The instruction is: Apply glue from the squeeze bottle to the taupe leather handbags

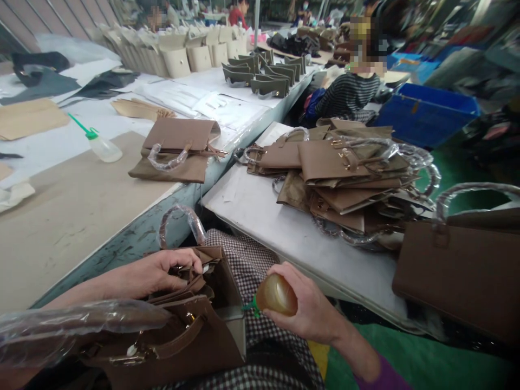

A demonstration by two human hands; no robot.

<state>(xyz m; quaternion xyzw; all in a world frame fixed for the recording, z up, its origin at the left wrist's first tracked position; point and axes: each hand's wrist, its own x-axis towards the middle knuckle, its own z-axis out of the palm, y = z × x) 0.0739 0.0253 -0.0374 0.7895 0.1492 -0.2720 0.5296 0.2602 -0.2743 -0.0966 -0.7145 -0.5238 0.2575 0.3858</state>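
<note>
A brown handbag (211,336) rests on my lap, its mouth spread and its handles wrapped in clear plastic. At the top of the bag, my left hand (162,273) pinches a fold of the brown inner lining (195,286). My right hand (303,303) is wrapped round a squeeze bottle (278,294) of amber liquid. The bottle lies tilted on its side, its green nozzle pointing left at the bag's side edge. Whether the nozzle tip touches the bag I cannot tell.
Brown handbags (341,168) are heaped on the white table (260,211) to the right, and another handbag (459,271) stands nearer. On the left table are a brown bag (174,151) and a green-tipped bottle (103,146). A person (349,89) sits beyond, near a blue crate (430,111).
</note>
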